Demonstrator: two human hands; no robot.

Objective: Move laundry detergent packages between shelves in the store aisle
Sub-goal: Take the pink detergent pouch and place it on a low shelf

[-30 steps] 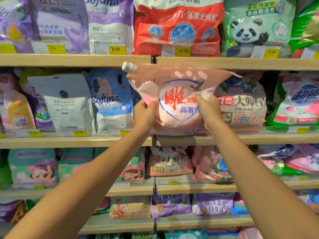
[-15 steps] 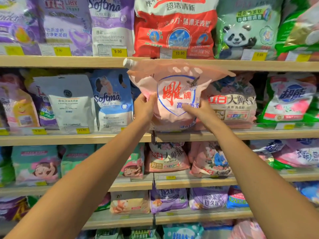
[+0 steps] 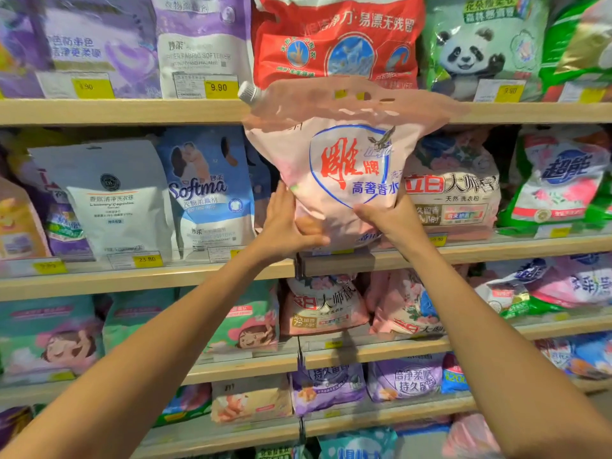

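Observation:
A pink detergent pouch [image 3: 334,150] with a white screw cap at its top left and a red and blue shield logo stands upright at the front of the second shelf [image 3: 132,279]. Its top reaches up over the edge of the shelf above. My left hand [image 3: 284,223] grips its lower left side and my right hand [image 3: 387,220] grips its lower right side. The pouch's bottom edge is hidden behind my hands.
A blue Softma pouch [image 3: 207,190] stands just left of the pink pouch and a pink floral powder bag [image 3: 457,190] just right. A red bag [image 3: 334,38] sits on the top shelf above. Lower shelves hold more packed bags.
The pink pouch has moved back and down toward the second shelf. Both hands have slid lower on its sides. The view has closed in on the shelves.

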